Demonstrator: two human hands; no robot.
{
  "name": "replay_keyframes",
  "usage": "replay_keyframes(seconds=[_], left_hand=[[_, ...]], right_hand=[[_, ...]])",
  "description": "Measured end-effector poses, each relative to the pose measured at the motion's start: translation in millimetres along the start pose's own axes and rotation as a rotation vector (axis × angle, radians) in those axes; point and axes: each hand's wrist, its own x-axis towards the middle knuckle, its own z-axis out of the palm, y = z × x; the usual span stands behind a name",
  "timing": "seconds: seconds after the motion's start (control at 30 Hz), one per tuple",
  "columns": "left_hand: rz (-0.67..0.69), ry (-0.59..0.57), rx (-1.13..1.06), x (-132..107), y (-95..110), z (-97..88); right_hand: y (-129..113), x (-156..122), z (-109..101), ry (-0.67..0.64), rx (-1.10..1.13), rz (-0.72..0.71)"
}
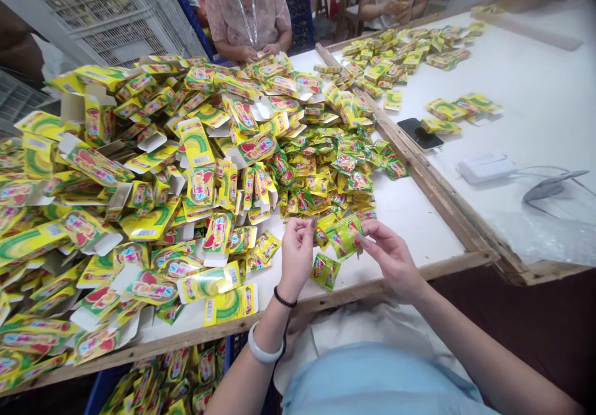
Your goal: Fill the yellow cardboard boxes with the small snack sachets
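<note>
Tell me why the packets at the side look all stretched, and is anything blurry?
In the head view, the packets near the left edge look stretched, probably from a wide lens; the shiny wrapper shows small glare; the left hand and right hand look fairly sharp.

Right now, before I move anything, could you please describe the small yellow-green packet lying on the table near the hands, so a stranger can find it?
On the long white table, find the person's bare left hand and right hand. Below and between them lies a small yellow-green foil packet, set apart from the big heap, alone on bare white surface.
</note>
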Motion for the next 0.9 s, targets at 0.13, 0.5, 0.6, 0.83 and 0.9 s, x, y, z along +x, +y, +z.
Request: replay_keyframes(seconds=[0.13,0.5,0.6,0.83,0.9], left_hand=[[0.017,-0.032,-0.001,-7,0,4.6],[-0.083,-0.043,-0.133,-19,3,2.4],[-0.061,-0.057,-0.125,-23,-2,6.6],[0.325,0.188,0.708,-19,17,-57.9],[0.351,0.438,1.066,-14,24,-97.8]], right_hand=[[5,3,8,0.048,-0.214,-0.072],[8,1,8,-0.018,-0.174,0.006],[12,6,7,-0.237,-0.008,0.178],[15,15,-3,-0.295,-0.17,0.193],[15,17,-10,-0.232,-0.132,0.195]])
